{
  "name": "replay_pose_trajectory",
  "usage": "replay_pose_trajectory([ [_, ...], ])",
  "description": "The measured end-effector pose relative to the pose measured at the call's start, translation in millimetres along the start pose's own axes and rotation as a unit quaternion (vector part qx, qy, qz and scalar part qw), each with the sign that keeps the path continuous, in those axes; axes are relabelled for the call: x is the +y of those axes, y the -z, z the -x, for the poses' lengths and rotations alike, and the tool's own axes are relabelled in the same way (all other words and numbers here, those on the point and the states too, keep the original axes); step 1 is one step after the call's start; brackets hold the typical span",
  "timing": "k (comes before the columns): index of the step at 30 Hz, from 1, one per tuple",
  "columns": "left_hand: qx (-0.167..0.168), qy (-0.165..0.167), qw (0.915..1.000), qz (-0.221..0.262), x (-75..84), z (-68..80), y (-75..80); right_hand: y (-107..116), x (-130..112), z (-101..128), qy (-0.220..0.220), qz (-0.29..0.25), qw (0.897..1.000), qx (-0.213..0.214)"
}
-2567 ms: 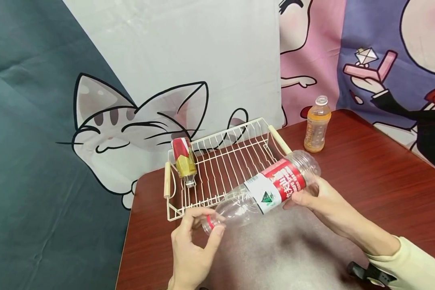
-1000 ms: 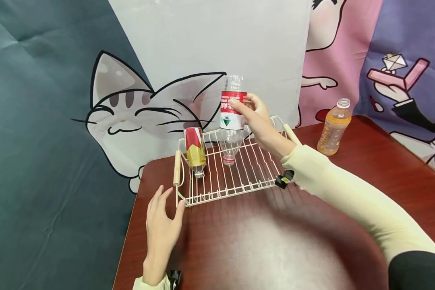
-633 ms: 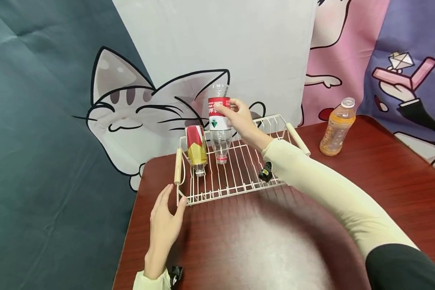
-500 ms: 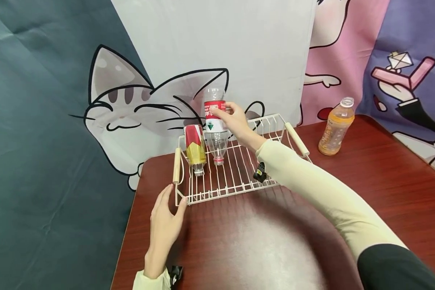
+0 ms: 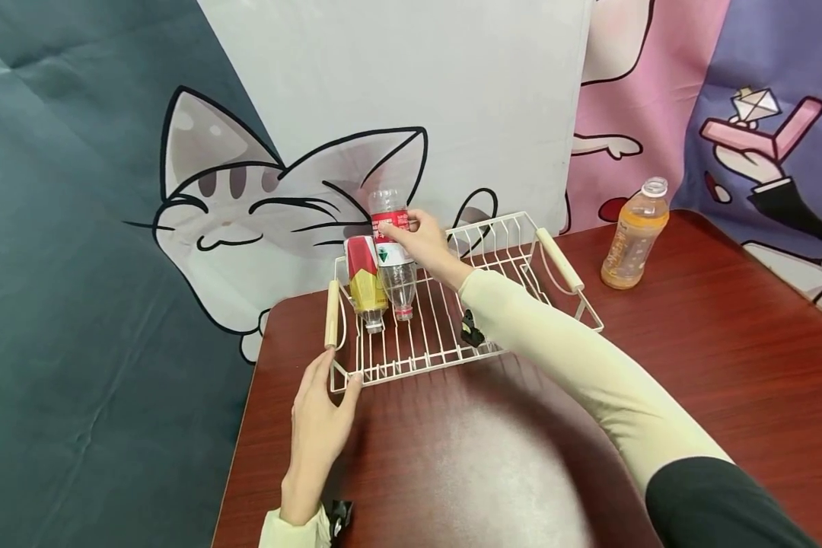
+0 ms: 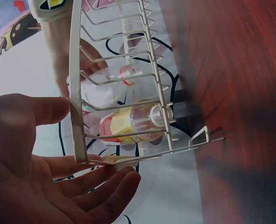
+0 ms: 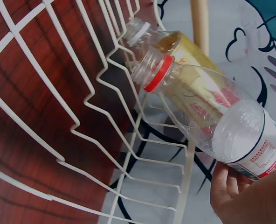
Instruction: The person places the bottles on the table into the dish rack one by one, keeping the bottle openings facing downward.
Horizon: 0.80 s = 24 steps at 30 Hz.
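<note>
Upside down and tilted, a clear plastic bottle (image 5: pixel 393 254) with a red and white label is pinched at its label by my right hand (image 5: pixel 426 242). Its capless neck, with a red ring, meets the wires of the white dish rack (image 5: pixel 411 371). Beside it on the left, overlapping it in the right wrist view, another bottle (image 5: pixel 366 281) with a red and yellow label leans neck-down in the rack. My left hand (image 5: pixel 319 426) touches the rack's front left corner; in the left wrist view its thumb (image 6: pixel 54 110) meets the top rail, its loosely extended fingers lying near the side.
An open, orange-tinted bottle (image 5: pixel 634 242) stands upright on the dark red table (image 5: pixel 699 327), right of the rack. Wooden handles (image 5: pixel 559 259) flank the rack at both ends. Directly behind stands a cartoon cat backdrop (image 5: pixel 301 205).
The clear bottle has gone from between both hands, lying sideways, to neck-down in the rack, held by the right hand alone and moved left. My left hand has let go and reached the rack's corner.
</note>
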<state>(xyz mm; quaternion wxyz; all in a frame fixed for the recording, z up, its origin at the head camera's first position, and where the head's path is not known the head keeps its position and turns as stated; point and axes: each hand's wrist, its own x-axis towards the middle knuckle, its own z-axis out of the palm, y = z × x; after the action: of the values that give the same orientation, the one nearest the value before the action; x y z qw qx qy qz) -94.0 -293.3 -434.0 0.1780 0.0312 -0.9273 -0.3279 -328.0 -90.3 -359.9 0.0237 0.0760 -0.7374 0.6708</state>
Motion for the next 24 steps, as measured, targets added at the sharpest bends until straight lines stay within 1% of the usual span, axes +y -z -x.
replay_pose_trajectory([
  [5, 0.0, 0.004, 1.0, -0.004, 2.6, 0.9, -0.9, -4, 8, -5, -0.014, 0.035, 0.999, 0.01],
  [10, -0.001, 0.007, 1.0, -0.006, 3.6, 0.8, -0.8, -5, 14, -6, -0.03, 0.058, 0.998, 0.01],
  [16, -0.01, 0.013, 0.9998, -0.008, 3.6, 1.0, -0.9, -4, 17, -7, -0.043, 0.074, 0.996, 0.014],
  [24, -0.001, 0.008, 1.0, -0.002, 1.6, 1.8, -1.3, -5, 21, -11, -0.061, 0.08, 0.995, 0.003],
])
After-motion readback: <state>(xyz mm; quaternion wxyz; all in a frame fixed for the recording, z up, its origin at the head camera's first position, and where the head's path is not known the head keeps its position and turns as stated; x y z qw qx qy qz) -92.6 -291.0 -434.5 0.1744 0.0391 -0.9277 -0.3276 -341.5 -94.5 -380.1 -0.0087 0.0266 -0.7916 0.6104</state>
